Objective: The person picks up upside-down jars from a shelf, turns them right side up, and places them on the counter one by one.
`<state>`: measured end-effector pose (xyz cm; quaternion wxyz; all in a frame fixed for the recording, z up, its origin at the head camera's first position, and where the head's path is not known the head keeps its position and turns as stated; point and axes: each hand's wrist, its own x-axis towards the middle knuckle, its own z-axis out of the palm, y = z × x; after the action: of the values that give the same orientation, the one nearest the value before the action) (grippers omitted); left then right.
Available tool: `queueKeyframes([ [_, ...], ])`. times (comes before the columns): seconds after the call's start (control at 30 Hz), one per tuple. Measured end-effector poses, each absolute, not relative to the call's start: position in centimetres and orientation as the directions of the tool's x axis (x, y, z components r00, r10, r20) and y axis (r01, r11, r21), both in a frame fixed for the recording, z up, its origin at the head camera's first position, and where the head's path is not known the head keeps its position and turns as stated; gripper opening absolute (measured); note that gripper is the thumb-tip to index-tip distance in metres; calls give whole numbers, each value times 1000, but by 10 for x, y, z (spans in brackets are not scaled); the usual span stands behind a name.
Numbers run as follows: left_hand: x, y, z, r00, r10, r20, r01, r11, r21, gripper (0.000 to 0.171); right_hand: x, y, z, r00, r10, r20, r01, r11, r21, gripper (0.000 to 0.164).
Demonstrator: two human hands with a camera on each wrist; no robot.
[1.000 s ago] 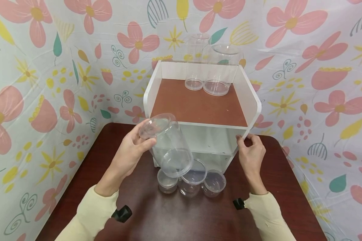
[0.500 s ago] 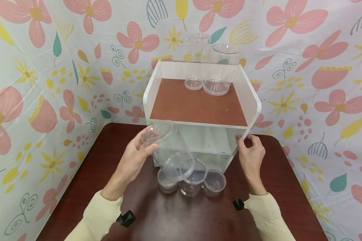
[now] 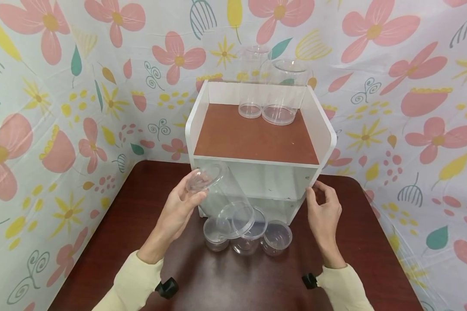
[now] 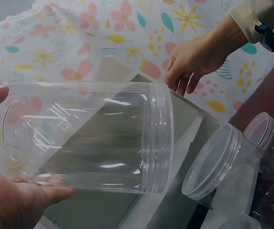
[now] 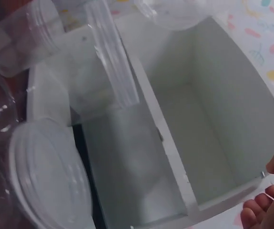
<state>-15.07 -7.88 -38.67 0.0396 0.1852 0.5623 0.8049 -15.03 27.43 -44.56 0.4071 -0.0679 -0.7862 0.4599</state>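
My left hand (image 3: 175, 212) holds a large clear plastic jar (image 3: 230, 190) by one end, thumb and fingers around it. The jar tilts down to the right, its ridged rim end (image 4: 158, 138) away from the palm. In the head view it overlaps the front of a small white cabinet (image 3: 197, 116) and the jars below. My right hand (image 3: 324, 211) pinches the front edge of the cabinet's right side panel, thumb inside and fingers outside. That hand (image 5: 270, 205) appears at the panel's edge in the right wrist view.
Three clear jars stand before the cabinet on the dark red table (image 3: 233, 280): a left jar (image 3: 216, 246), a middle jar (image 3: 246, 247) and a right jar (image 3: 276, 238). On the brown cabinet top stand a tall narrow jar (image 3: 251, 95) and a wider jar (image 3: 280, 99). Floral cloth (image 3: 113, 77) hangs behind.
My left hand has carried the large jar right and lower, further over the jars in front of the cabinet. My right hand has slid slightly down the panel's edge, still pinching it.
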Motion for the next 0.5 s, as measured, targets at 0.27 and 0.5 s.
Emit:
queueKeyframes([
  [0.27,-151,-77,-397,-920,240,310,190,-420,888,74,-134,259,-454,-625,485,612,-377,499,-781,28],
  [0.5,-151,-73,-406,-912,245,329,182,-477,860,82,-128,246,-461,-713,327,621,-480,418,-771,32],
])
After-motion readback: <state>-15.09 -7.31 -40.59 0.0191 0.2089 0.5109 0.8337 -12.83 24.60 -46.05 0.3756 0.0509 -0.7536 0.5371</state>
